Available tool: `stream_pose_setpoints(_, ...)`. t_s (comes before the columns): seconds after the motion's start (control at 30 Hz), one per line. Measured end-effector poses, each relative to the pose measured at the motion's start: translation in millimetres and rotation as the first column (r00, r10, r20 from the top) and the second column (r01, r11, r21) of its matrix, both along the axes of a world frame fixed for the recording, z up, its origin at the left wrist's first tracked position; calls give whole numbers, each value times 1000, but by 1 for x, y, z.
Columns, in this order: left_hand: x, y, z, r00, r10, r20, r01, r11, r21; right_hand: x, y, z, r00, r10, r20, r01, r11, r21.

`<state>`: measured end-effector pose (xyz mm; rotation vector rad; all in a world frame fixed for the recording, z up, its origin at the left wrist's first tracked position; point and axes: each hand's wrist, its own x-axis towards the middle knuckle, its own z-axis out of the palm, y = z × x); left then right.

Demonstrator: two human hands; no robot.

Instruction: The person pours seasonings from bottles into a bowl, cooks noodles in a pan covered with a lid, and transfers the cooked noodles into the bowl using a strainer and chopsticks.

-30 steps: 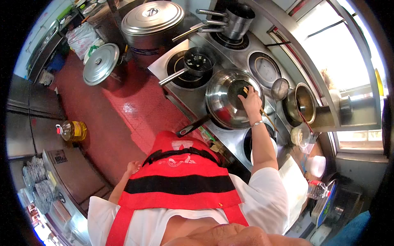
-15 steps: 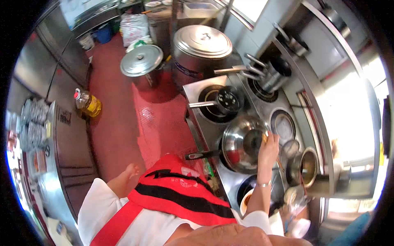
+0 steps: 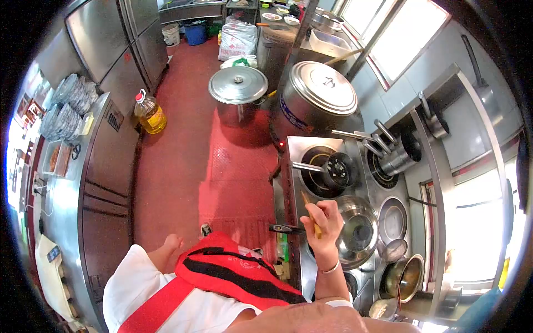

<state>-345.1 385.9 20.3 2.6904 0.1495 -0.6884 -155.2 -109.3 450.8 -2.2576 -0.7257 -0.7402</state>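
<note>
My right hand (image 3: 323, 225) is closed around a thin wooden stick (image 3: 306, 199), raised above the front of the stove beside the wok. The stick's exact kind is unclear. A shiny steel wok (image 3: 363, 244) sits on the stove, its black handle (image 3: 284, 228) pointing left. Behind it, a small saucepan (image 3: 340, 170) with pale bits in dark contents stands on a burner. My left hand (image 3: 173, 241) hangs low by my side over the floor, fingers loosely apart, with nothing visible in it.
A large lidded stockpot (image 3: 319, 97) and a smaller lidded pot (image 3: 237, 91) stand beyond the stove. An oil jug (image 3: 150, 114) is on the red floor near the steel counter (image 3: 105, 166). Stacked saucepans (image 3: 397, 152), a ladle (image 3: 393, 250) and a metal bowl (image 3: 408, 277) line the stove's right.
My right hand has moved left with the stick, from over the wok to its near left side. My view has shifted, and the left hand still hangs at my side.
</note>
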Motion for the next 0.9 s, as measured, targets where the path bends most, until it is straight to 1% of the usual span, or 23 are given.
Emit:
stream_pose_setpoints(0.07,-2,20,-1,998,-31,48,31,1000,2,4,31,-3,998,48,-33,-46,998,51)
stream_pose_setpoints(0.1,-1,29,-3,998,-22,56,22,1000,-3,6,47,-5,998,57,-26,-56,997,46)
stream_pose_setpoints(0.17,-3,48,-5,995,87,44,-86,996,-18,13,83,-11,995,56,-86,-53,998,41)
stream_pose_setpoints(0.2,-1,55,-2,992,115,47,-113,993,-26,17,101,-11,988,53,-145,-48,998,38)
stream_pose_setpoints(0.23,6,62,-1,994,105,40,-103,994,-39,23,118,-15,986,89,-144,-85,996,31)
stream_pose_setpoints(0.3,9,79,0,995,90,48,-88,996,-33,42,157,-36,969,70,-237,-78,997,-21)
stream_pose_setpoints(0.33,6,87,0,995,76,61,-76,997,-14,51,172,-52,958,86,-273,-108,992,-70)
stream_pose_setpoints(0.37,-1,93,4,992,97,76,-98,995,13,59,191,-70,950,106,-293,-130,990,-62)
stream_pose_setpoints(0.4,-8,101,13,989,117,91,-121,992,41,67,208,-91,951,111,-289,-144,985,-98)
stream_pose_setpoints(0.47,-14,124,-13,987,113,-115,-99,988,117,84,234,-130,946,118,-303,-175,971,-166)
stream_pose_setpoints(0.5,-24,137,-4,979,164,-121,-151,982,111,93,247,-145,940,112,-322,-185,961,-205)
stream_pose_setpoints(0.53,-30,144,7,897,398,-190,-411,911,-36,106,249,-174,935,78,-346,-178,948,-265)
stream_pose_setpoints(0.57,-36,150,16,760,581,-289,-638,752,-166,116,259,-187,932,115,-343,-215,939,-270)
stream_pose_setpoints(0.6,-45,154,9,739,607,-292,-665,728,-168,124,270,-199,918,18,-397,-173,917,-358)
stream_pose_setpoints(0.63,-57,155,4,652,737,-180,-757,647,-90,129,278,-212,893,-88,-441,-134,884,-448)
stream_pose_setpoints(0.67,-67,157,-1,549,834,-57,-836,548,-22,142,282,-238,890,-120,-439,-151,832,-534)
stream_pose_setpoints(0.7,-75,162,-8,530,846,-60,-848,529,-18,154,286,-266,891,-101,-443,-172,828,-534)
stream_pose_setpoints(0.77,-98,168,-33,587,799,-130,-804,594,23,168,289,-299,783,-223,-581,-244,749,-616)
stream_pose_setpoints(0.8,-106,168,-48,573,808,-138,-814,581,21,165,295,-300,820,-167,-548,-277,721,-635)
stream_pose_setpoints(0.83,-114,169,-62,569,788,-234,-800,597,67,167,300,-307,822,-154,-548,-293,711,-639)
stream_pose_setpoints(0.87,-121,168,-78,554,765,-327,-782,613,110,169,305,-315,757,-191,-625,-349,690,-634)
stream_pose_setpoints(0.9,-127,163,-99,535,777,-332,-796,595,111,172,309,-325,683,-230,-693,-406,669,-623)
